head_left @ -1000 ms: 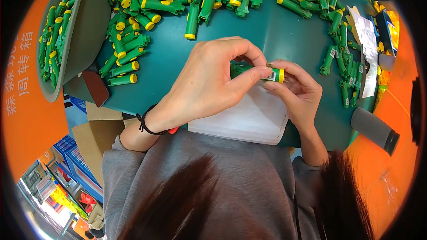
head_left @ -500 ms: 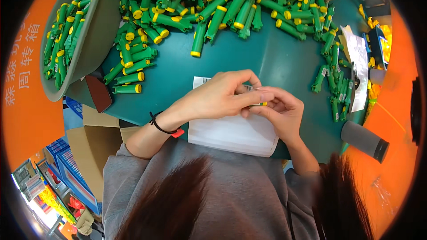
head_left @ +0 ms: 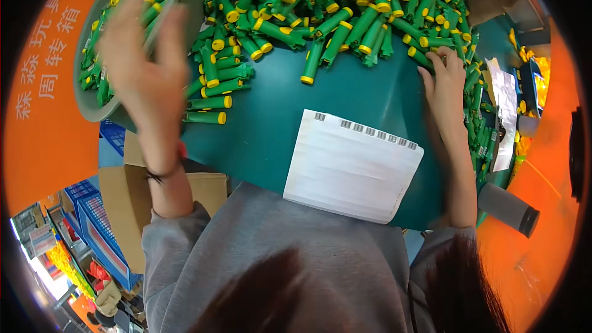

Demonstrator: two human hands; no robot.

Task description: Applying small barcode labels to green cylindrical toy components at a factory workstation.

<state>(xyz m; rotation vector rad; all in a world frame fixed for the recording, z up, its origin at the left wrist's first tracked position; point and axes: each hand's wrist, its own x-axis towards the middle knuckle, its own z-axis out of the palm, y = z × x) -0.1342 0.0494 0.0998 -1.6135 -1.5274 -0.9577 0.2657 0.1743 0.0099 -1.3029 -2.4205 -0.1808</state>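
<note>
My left hand (head_left: pixel 145 68), smeared by motion, is raised over the rim of a grey-green tub (head_left: pixel 92 108) with its fingers apart and nothing visible in them. Inside the tub lie many green tubes with yellow caps. Out at the pile's right end, my right hand (head_left: pixel 445 80) has thumb and fingers on either side of a green tube (head_left: pixel 421 58); part of the tube is hidden by the fingers. Between my arms a white label sheet (head_left: pixel 351 169) lies on the table, a row of small barcode stickers along its far edge.
A large heap of green tubes (head_left: pixel 339 40) spreads across the back of the teal table (head_left: pixel 265 129). More tubes lie beside the tub and along the right edge. A grey cylinder (head_left: pixel 509 209) and a silvery sheet (head_left: pixel 504 111) are at the right; an open cardboard box (head_left: pixel 123 209) stands at lower left.
My hands, together over the label sheet before, have parted. The left has swung up to the tub, the right out to the pile. The small yellow-ended item between them is no longer visible.
</note>
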